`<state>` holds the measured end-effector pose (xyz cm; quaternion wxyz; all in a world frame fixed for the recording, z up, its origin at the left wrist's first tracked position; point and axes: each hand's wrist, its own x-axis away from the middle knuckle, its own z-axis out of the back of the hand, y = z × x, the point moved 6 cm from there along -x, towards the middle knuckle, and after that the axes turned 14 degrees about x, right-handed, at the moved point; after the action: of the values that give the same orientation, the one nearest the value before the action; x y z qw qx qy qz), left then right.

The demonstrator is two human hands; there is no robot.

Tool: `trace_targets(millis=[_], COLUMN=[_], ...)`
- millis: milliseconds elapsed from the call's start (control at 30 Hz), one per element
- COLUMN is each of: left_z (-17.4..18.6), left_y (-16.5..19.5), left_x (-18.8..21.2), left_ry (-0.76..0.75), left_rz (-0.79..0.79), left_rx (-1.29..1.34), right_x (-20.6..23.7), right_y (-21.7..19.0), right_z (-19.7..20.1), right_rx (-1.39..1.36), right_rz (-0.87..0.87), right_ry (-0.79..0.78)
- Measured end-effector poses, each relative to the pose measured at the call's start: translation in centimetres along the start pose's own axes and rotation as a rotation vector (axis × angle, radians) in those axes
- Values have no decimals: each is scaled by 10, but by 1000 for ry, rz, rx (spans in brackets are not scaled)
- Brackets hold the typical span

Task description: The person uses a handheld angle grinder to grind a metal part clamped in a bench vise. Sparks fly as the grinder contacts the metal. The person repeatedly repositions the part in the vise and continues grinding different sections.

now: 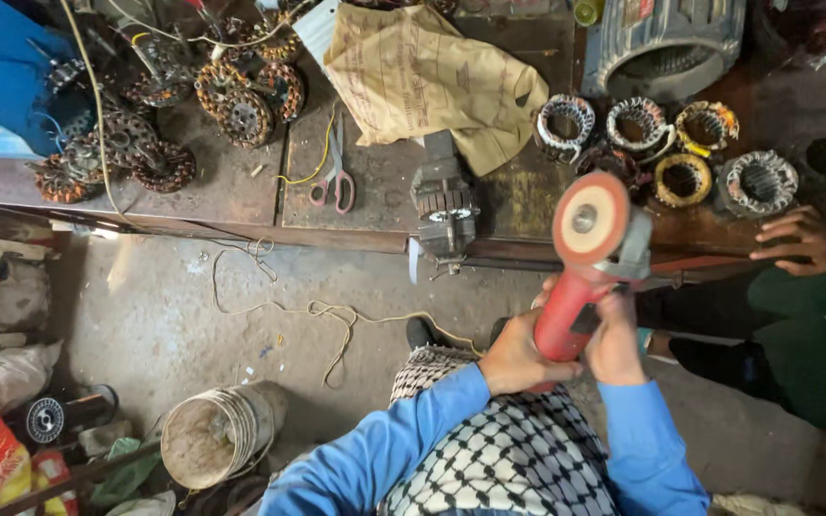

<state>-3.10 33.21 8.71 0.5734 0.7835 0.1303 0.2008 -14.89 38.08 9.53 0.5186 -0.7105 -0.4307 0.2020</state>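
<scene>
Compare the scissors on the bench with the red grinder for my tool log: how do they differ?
The scissors lie flat on the workbench, untouched; the red grinder is held off it by the left hand and right hand. The scissors are slim with pink loops; the grinder is bulky with a round disc. Both are hand tools.

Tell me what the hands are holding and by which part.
Both hold a red angle grinder: left hand around its red body, right hand gripping just behind the head.
</scene>
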Motion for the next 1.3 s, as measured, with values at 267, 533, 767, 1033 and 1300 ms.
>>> trace_targets(millis=[267, 533, 767, 1033, 1300], left_z=[27, 59, 67, 66, 62], left_y=[-1, -1, -4, -7, -11], left_x=[10, 1, -1, -3, -4], left_ry=[121, 227, 198, 196, 222], left_rz=[168, 215, 197, 221, 202], left_rx=[133, 388, 447, 457, 484], right_x=[-34, -72, -78, -80, -81], right_y=[13, 25, 29, 30, 33], right_z=[-37, -73, -77, -76, -70], right_rx=[319, 399, 462, 500, 495], right_rz=[-154, -304, -298, -341, -314], right_ry=[32, -40, -51, -36, -56])
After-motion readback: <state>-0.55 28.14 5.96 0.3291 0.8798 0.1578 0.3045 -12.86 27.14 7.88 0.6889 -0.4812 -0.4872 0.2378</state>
